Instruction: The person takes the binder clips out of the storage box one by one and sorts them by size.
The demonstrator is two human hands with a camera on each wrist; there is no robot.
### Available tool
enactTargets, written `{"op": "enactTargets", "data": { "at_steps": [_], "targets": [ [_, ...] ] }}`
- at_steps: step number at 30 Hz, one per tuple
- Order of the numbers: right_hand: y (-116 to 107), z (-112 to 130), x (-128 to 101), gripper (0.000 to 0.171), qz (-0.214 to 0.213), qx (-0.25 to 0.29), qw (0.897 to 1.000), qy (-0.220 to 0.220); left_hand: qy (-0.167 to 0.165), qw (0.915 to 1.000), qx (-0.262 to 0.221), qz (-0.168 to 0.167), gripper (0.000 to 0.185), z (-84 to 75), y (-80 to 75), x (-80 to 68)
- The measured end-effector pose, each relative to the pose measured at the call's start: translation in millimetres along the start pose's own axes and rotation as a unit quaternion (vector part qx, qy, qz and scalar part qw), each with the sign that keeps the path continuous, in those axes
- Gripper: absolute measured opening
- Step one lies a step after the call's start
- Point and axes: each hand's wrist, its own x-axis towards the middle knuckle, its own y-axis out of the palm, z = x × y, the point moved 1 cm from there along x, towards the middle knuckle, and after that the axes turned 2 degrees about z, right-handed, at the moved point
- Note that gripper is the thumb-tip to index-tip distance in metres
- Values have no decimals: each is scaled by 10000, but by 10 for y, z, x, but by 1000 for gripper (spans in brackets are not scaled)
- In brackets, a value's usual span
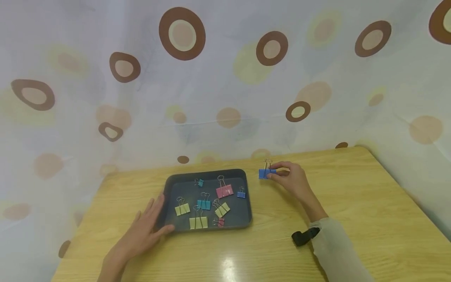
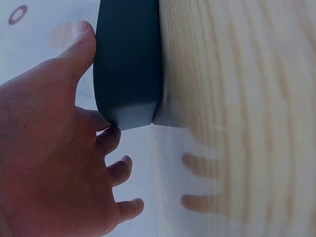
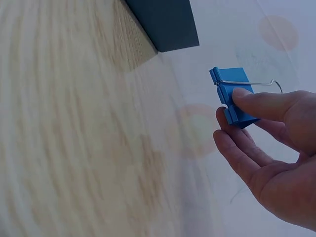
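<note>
Between thumb and fingers, my right hand (image 1: 291,178) pinches a large blue binder clip (image 1: 264,174), its wire handles pointing up, just past the right side of the dark tray (image 1: 248,213). The right wrist view shows the thumb pressed on one face of the blue clip (image 3: 238,84). At the tray's left side lies my left hand (image 1: 142,231), fingers spread along the wall and thumb at the front corner. In the left wrist view, thumb and index fingertip touch the tray wall (image 2: 129,64), and the other fingers stand loosely apart from it.
In the tray lie several binder clips: a large pink clip (image 1: 224,191), a small blue clip (image 1: 241,194), a teal clip (image 1: 203,205), a large yellow clip (image 1: 198,223) and others. A patterned curtain (image 1: 225,90) hangs behind the wooden table (image 1: 352,188).
</note>
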Motion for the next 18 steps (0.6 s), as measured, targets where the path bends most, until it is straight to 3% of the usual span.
{"op": "enactTargets", "data": {
  "at_steps": [6, 18],
  "targets": [
    [-6, -112, 58, 28, -144, -86, 9998, 101, 50, 10000, 52, -25, 95, -11, -16, 9],
    [-13, -233, 29, 24, -108, -311, 9969, 720, 19, 10000, 5, 7, 95, -18, -16, 0]
  ]
}}
